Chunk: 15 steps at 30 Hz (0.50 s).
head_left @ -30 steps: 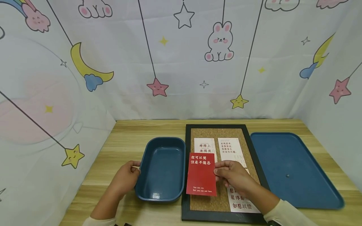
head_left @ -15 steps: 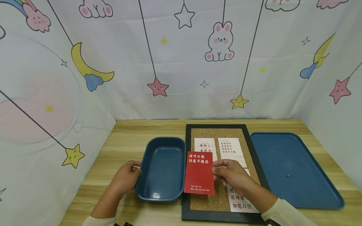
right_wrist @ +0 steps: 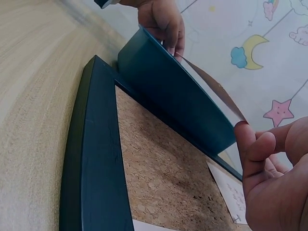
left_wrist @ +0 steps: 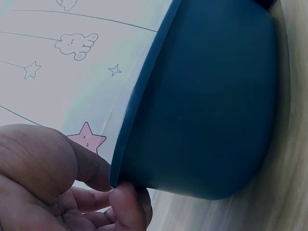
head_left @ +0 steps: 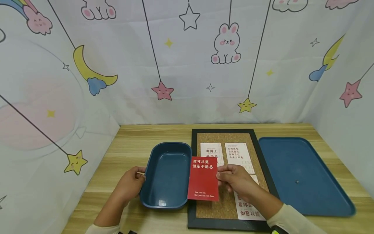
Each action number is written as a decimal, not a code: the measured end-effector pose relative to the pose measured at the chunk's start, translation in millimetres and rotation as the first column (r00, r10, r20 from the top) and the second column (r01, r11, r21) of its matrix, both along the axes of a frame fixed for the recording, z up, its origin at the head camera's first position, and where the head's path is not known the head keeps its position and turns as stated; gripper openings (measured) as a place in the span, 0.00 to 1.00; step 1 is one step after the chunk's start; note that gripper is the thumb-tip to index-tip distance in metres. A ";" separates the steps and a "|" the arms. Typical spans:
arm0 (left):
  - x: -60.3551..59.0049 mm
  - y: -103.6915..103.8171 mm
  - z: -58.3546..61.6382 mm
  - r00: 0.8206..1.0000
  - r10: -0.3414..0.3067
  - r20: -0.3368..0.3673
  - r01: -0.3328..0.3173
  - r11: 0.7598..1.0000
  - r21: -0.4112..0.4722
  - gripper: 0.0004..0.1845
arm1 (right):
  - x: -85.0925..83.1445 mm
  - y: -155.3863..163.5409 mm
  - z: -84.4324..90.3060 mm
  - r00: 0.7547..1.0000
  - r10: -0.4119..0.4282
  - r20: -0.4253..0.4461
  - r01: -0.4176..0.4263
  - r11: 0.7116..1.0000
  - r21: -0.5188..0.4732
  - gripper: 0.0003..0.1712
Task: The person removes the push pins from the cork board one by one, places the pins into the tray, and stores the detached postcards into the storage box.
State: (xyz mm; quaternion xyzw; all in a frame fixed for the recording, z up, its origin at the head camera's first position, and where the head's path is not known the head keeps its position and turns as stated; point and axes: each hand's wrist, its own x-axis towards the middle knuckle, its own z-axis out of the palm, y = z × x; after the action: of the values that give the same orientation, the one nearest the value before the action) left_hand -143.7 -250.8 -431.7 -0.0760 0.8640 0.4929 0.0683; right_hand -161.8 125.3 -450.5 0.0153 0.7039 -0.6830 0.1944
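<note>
A red card (head_left: 203,178) was pinched by its right edge in the right hand (head_left: 233,179), held above the blue tub's (head_left: 168,175) right rim beside the corkboard (head_left: 228,208). The tub's left rim was gripped by the left hand (head_left: 130,183). With only 1 edge pinched, the card could have slipped or caught the rim.

A light wooden table (head_left: 131,146) carries three things directly. A black-framed cork board (head_left: 230,208) lies in the middle (its frame flat on the wood). Just left of the board sits a deep blue tub (head_left: 168,152); just right of it, a flat blue tray (head_left: 304,169).
</note>
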 end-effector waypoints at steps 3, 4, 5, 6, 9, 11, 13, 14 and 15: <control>0.2 0.3 0.4 1.000 0.003 0.001 -0.003 1.000 0.003 0.17 | -0.9 -2.1 -0.7 1.000 -0.002 0.002 0.002 1.000 0.001 0.21; 0.2 0.4 0.5 1.000 0.004 0.000 -0.004 1.000 0.002 0.17 | -1.2 -2.8 -0.9 1.000 -0.001 0.002 0.001 1.000 0.000 0.21; 0.2 0.4 0.4 1.000 0.005 0.000 -0.005 1.000 0.001 0.17 | -1.4 -3.6 -1.2 1.000 -0.002 0.003 0.002 1.000 0.000 0.21; 0.2 0.4 0.4 1.000 0.005 0.000 -0.005 1.000 0.001 0.17 | -1.6 -4.5 -1.5 1.000 -0.004 0.004 0.004 1.000 0.000 0.21; 0.1 0.3 -0.1 1.000 0.007 -0.001 -0.007 1.000 -0.001 0.17 | -1.9 -6.9 -1.8 1.000 -0.003 0.002 0.003 1.000 -0.002 0.20; 0.0 0.1 -0.6 1.000 0.008 0.000 -0.008 1.000 0.000 0.17 | -1.9 -8.3 -1.8 1.000 0.001 0.002 -0.001 1.000 -0.008 0.20; -0.2 0.0 -1.4 1.000 0.007 -0.004 -0.007 1.000 -0.001 0.17 | -2.1 -9.7 -1.7 1.000 0.007 -0.002 -0.007 1.000 -0.011 0.20; -0.3 0.0 -1.7 1.000 0.007 -0.004 -0.007 1.000 -0.002 0.17 | -2.2 -10.3 -1.7 1.000 0.011 -0.003 -0.011 1.000 -0.013 0.20; -0.4 0.1 -1.9 1.000 0.008 -0.006 -0.008 1.000 -0.001 0.17 | -2.4 -10.8 -1.6 1.000 0.012 -0.004 -0.012 1.000 -0.013 0.20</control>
State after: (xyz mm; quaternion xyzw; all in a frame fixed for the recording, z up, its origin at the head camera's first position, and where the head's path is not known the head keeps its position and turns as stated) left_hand -144.1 -250.7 -433.6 -0.0782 0.8642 0.4929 0.0638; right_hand -164.2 114.6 -452.1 0.0085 0.6999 -0.6863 0.1974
